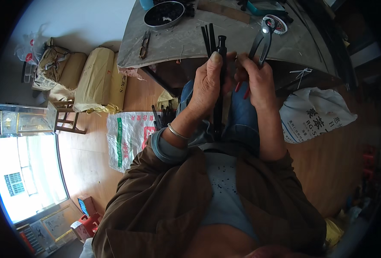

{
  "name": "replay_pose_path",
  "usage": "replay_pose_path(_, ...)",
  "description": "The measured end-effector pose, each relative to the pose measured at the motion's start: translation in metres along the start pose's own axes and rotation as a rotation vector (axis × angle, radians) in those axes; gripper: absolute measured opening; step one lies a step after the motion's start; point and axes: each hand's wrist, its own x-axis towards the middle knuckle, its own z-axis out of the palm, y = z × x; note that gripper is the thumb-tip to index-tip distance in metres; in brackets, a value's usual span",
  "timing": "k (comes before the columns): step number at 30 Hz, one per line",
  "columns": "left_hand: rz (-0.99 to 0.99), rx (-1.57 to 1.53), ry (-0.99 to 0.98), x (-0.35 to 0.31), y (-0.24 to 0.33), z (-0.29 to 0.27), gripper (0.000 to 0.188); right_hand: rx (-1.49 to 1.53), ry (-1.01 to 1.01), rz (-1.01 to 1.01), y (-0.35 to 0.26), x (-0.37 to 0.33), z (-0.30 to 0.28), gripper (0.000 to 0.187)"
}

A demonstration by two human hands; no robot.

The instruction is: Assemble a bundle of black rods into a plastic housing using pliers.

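My left hand is closed around several slim black rods or tubes, held upright in front of the table's near edge. One thicker rod has a knobbed top and runs down toward my lap; thinner ones stick out beside it. Close by on the right, my right hand grips a pair of pincers with red handles. Their metal jaws point away from me, over the table, apart from the rods. Some fingers of each hand are hidden.
On the grey table are a bowl of black pieces, another hand tool, a wooden strip and a small round dish. White sacks and wrapped bundles stand around, with a wooden stool at left.
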Motion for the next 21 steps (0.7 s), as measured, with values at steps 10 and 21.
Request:
replay_pose_path(10, 0.044, 0.055, 0.057, -0.003, 0.000, -0.003, 0.071, 0.061, -0.213, -0.039, 0.001, -0.019, 0.016, 0.022)
replay_pose_path(21, 0.048, 0.027, 0.063, -0.006, 0.000, -0.005, 0.068, 0.030, -0.180, -0.063, 0.005, -0.021, 0.019, 0.026)
